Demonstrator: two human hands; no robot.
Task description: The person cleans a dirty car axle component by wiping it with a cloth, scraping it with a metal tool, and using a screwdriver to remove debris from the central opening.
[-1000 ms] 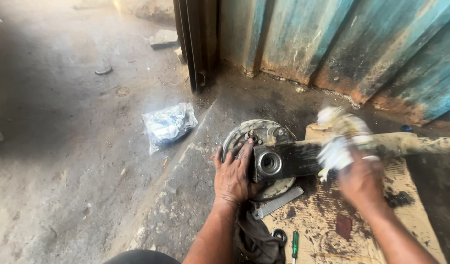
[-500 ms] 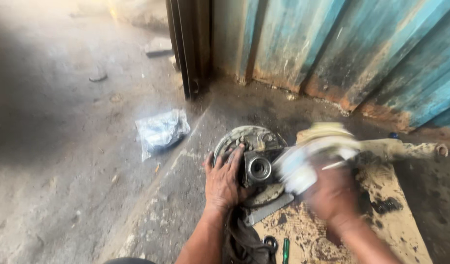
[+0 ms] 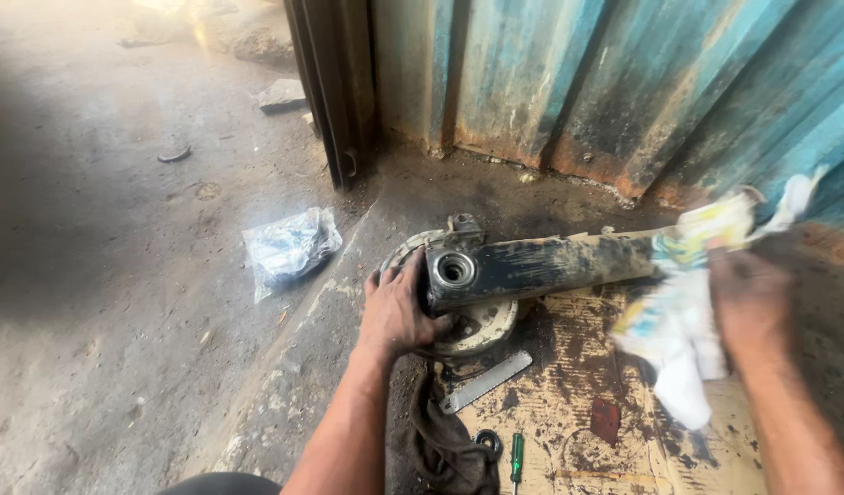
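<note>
A metal arm (image 3: 541, 266) lies across a round drum plate (image 3: 472, 321), a plastic bag (image 3: 289, 247) to their left.

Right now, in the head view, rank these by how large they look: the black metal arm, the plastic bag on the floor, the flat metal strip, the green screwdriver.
1. black metal arm
2. plastic bag
3. flat metal strip
4. green screwdriver, partly cut off by the frame edge, so this rank is unsure.
</note>
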